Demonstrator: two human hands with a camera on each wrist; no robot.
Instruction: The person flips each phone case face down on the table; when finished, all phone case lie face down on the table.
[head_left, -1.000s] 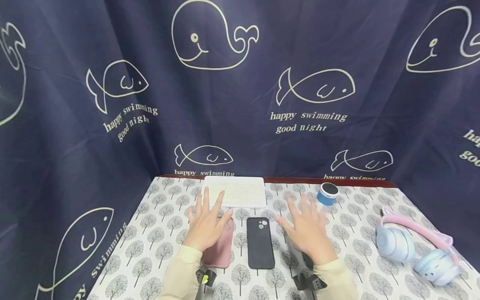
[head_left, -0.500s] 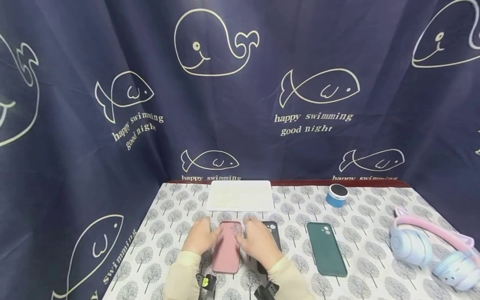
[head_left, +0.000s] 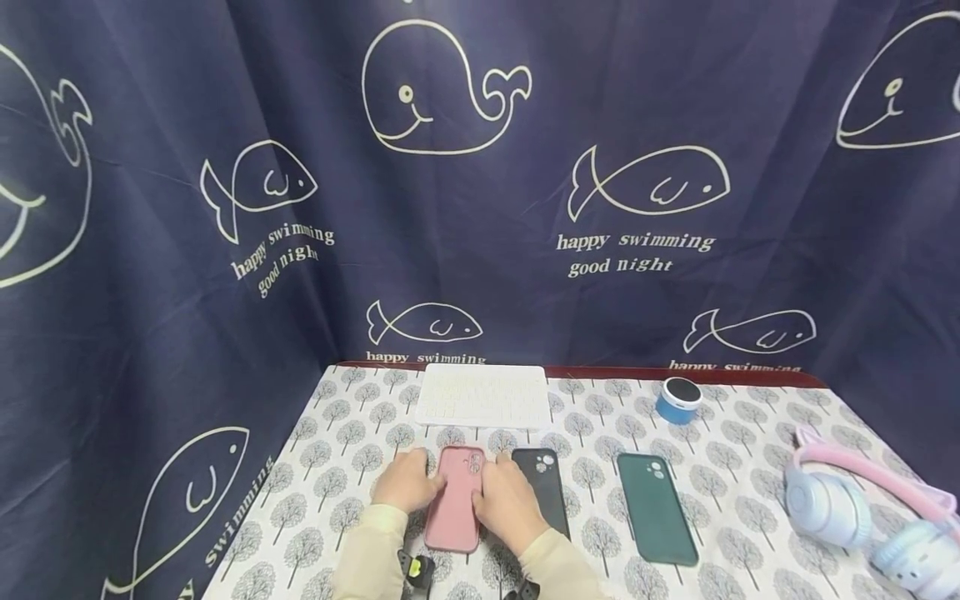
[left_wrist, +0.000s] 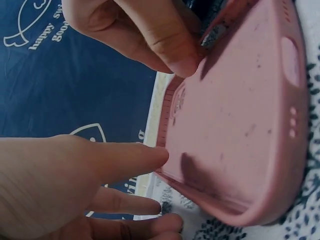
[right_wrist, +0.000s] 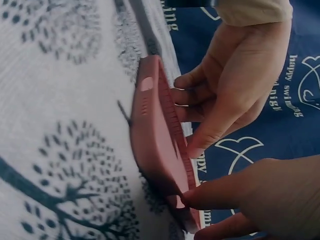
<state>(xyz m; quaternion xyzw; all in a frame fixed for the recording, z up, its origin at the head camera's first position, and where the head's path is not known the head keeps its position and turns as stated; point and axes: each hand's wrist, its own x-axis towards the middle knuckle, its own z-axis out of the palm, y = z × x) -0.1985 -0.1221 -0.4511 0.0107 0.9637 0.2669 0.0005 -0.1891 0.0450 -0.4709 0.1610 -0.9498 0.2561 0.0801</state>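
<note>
A pink phone case (head_left: pixel 455 504) lies on the table with its hollow side up, between my two hands. My left hand (head_left: pixel 405 481) holds its left edge, thumb over the rim and the other fingers along the outside. Opposite it, my right hand (head_left: pixel 512 505) pinches the right edge. In the left wrist view the case's inside (left_wrist: pixel 235 120) shows, with the camera cutout at the far end. The right wrist view shows its side wall (right_wrist: pixel 150 130) close to the cloth. A black phone case (head_left: pixel 547 487) lies just right of my right hand, partly covered by it.
A green phone case (head_left: pixel 657 508) lies farther right. At the back are a white keyboard (head_left: pixel 483 396) and a blue round speaker (head_left: pixel 678 402). Headphones (head_left: pixel 828 508) with a pink band sit at the right edge. A dark curtain (head_left: pixel 525 192) hangs behind the table.
Both hands were spread flat above the table one second ago. They came down to the pink case, the right hand moving left, and took its two edges. The green case came into sight.
</note>
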